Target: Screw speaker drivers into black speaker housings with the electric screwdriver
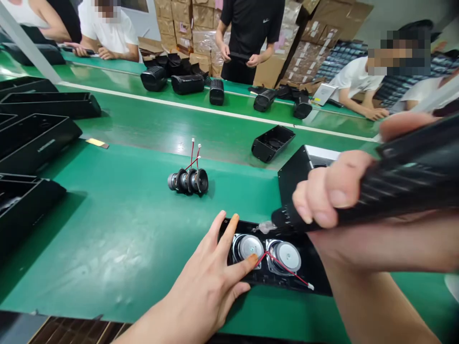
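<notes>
A black speaker housing (247, 282) lies on the green mat in front of me, two round speaker drivers (289, 256) set side by side in it. Red wires with a white plug (310, 286) run across them. My left hand (215, 272) rests with fingers spread on the housing's left end, one finger touching the left driver (251, 247). Wrapped round a black electric screwdriver (405, 177) is my right hand (333, 191). The screwdriver's tip points down at the housing's far edge, above the left driver; whether it touches a screw I cannot tell.
Several loose drivers with red wires (188, 181) stand together on the mat (107, 215). Black housings (39, 138) are stacked at the left. An open housing (273, 142) lies beyond, on the green conveyor (161, 124). Behind it, co-workers sit or stand, one holding a black part (239, 57).
</notes>
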Motion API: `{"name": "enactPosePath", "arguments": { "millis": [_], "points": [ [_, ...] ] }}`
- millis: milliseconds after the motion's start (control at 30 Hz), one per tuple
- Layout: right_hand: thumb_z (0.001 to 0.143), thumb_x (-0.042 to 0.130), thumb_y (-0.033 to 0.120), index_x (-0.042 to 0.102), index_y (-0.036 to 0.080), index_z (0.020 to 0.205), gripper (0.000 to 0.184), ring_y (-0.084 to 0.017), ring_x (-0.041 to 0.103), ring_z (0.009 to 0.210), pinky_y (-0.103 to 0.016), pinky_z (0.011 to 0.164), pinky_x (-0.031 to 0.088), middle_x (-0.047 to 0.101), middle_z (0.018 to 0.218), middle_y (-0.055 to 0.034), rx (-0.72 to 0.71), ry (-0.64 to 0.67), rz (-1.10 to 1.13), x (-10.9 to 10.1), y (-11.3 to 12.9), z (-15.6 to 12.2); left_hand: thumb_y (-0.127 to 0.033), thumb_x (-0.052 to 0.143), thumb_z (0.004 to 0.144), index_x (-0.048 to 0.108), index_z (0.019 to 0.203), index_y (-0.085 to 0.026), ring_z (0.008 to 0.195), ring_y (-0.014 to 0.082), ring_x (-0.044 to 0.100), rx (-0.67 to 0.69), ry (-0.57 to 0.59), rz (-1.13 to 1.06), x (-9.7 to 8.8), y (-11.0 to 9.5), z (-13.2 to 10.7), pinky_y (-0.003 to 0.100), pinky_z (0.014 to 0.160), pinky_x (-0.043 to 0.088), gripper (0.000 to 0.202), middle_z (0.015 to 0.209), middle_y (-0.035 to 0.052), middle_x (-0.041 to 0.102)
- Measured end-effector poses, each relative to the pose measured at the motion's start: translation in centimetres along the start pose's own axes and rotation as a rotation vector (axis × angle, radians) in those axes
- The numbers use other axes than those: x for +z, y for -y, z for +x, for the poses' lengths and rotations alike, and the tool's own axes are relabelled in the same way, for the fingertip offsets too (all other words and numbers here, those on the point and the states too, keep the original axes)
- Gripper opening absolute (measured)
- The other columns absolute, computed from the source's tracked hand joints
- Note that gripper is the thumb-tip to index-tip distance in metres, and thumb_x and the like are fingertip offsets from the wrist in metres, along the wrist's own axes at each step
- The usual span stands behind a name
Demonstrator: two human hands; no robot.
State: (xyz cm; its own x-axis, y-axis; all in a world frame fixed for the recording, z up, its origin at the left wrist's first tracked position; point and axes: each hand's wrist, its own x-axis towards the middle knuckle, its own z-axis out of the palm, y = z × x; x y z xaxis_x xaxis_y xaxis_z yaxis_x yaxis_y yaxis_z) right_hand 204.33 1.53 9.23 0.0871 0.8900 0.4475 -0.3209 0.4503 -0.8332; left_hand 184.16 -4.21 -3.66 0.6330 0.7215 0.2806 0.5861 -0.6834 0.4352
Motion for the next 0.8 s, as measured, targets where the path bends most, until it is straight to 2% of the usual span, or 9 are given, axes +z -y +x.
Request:
{"name": "enactPosePath", "arguments": {
  "millis": [100, 200, 300, 400, 467, 533, 633, 733, 800],
  "points": [
    [0.090, 0.065, 0.067, 0.072, 0.025, 0.105, 0.044, -0.014, 0.051, 0.040, -0.027, 0.036, 0.041, 0.062, 0.059, 0.0025, 0.003, 0.039, 0.090, 1.8, -1.9, -0.2, -0.016, 0.060, 0.097, 0.056, 0.144, -0.035, 0.159, 0.0520, 0.001, -0.049, 0.003, -0.023, -0.2, -0.4, 0.0, 0.076, 0.110, 0.045, 0.051, 0.172, 0.0156, 0.004],
    [0.091, 0.056, 0.075, 0.070, 0.024, 0.107, 0.055, -0.014, 0.051, 0.041, -0.026, 0.037, 0.042, 0.061, 0.059, 0.0021, 0.031, 0.049, 0.102, 2.1, -3.5, -0.5, -0.018, 0.059, 0.098, 0.058, 0.143, -0.036, 0.159, 0.0508, 0.003, -0.106, 0.007, -0.045, -0.4, -1.0, 0.0, 0.077, 0.113, 0.041, 0.048, 0.172, 0.0170, 0.008],
    [0.089, 0.063, 0.071, 0.069, 0.024, 0.110, 0.052, -0.013, 0.051, 0.043, -0.026, 0.039, 0.043, 0.062, 0.062, 0.0027, 0.042, 0.070, 0.119, 2.0, -4.7, -0.7, -0.022, 0.063, 0.097, 0.060, 0.142, -0.038, 0.159, 0.0505, 0.005, -0.166, 0.040, -0.073, -0.9, -1.3, 0.2, 0.077, 0.116, 0.036, 0.048, 0.172, 0.0176, 0.010],
    [0.085, 0.068, 0.072, 0.070, 0.024, 0.107, 0.053, -0.013, 0.050, 0.042, -0.025, 0.038, 0.042, 0.061, 0.061, 0.0034, 0.064, 0.052, 0.137, 2.0, -5.4, -0.6, -0.037, 0.062, 0.100, 0.057, 0.147, -0.039, 0.160, 0.0496, 0.002, -0.232, 0.157, -0.166, -2.0, -1.4, 0.5, 0.076, 0.118, 0.033, 0.047, 0.175, 0.0151, 0.004],
    [0.085, 0.068, 0.072, 0.070, 0.024, 0.105, 0.052, -0.013, 0.050, 0.040, -0.025, 0.037, 0.041, 0.061, 0.060, 0.0036, 0.084, 0.048, 0.147, 2.2, -5.7, -0.6, -0.046, 0.052, 0.104, 0.056, 0.148, -0.040, 0.161, 0.0464, -0.002, -0.267, 0.231, -0.250, -2.8, -1.1, 0.7, 0.076, 0.120, 0.030, 0.045, 0.177, 0.0102, 0.002],
    [0.083, 0.068, 0.074, 0.071, 0.024, 0.104, 0.054, -0.013, 0.048, 0.039, -0.025, 0.036, 0.040, 0.061, 0.058, 0.0038, 0.083, 0.058, 0.155, 2.3, -6.0, -0.6, -0.044, 0.038, 0.109, 0.061, 0.143, -0.038, 0.162, 0.0400, 0.000, -0.271, 0.235, -0.305, -3.3, -0.8, 0.9, 0.071, 0.124, 0.028, 0.042, 0.177, 0.0060, 0.009],
    [0.079, 0.071, 0.076, 0.072, 0.024, 0.102, 0.057, -0.013, 0.048, 0.038, -0.025, 0.035, 0.040, 0.061, 0.057, 0.0037, 0.099, 0.062, 0.149, 2.5, -6.1, -0.7, -0.035, 0.030, 0.111, 0.072, 0.129, -0.032, 0.161, 0.0289, 0.018, -0.243, 0.102, -0.360, -3.1, 0.0, 1.1, 0.058, 0.129, 0.030, 0.046, 0.169, 0.0042, 0.034],
    [0.076, 0.075, 0.075, 0.072, 0.024, 0.103, 0.058, -0.014, 0.050, 0.039, -0.026, 0.036, 0.042, 0.063, 0.058, 0.0032, 0.138, 0.054, 0.147, 2.4, -6.2, -0.8, -0.032, 0.044, 0.108, 0.069, 0.129, -0.026, 0.147, 0.0222, 0.044, -0.291, -0.130, -0.456, -2.3, 0.9, 1.5, 0.045, 0.124, 0.041, 0.033, 0.155, 0.0057, 0.053],
    [0.076, 0.075, 0.075, 0.072, 0.024, 0.104, 0.059, -0.013, 0.051, 0.039, -0.025, 0.036, 0.042, 0.062, 0.058, 0.0034, 0.140, 0.058, 0.155, 2.3, -6.2, -0.8, -0.027, 0.052, 0.104, 0.063, 0.134, -0.021, 0.138, 0.0206, 0.054, -0.342, -0.211, -0.491, -2.1, 1.6, 2.0, 0.042, 0.120, 0.045, 0.033, 0.148, 0.0073, 0.060]
  ]
}}
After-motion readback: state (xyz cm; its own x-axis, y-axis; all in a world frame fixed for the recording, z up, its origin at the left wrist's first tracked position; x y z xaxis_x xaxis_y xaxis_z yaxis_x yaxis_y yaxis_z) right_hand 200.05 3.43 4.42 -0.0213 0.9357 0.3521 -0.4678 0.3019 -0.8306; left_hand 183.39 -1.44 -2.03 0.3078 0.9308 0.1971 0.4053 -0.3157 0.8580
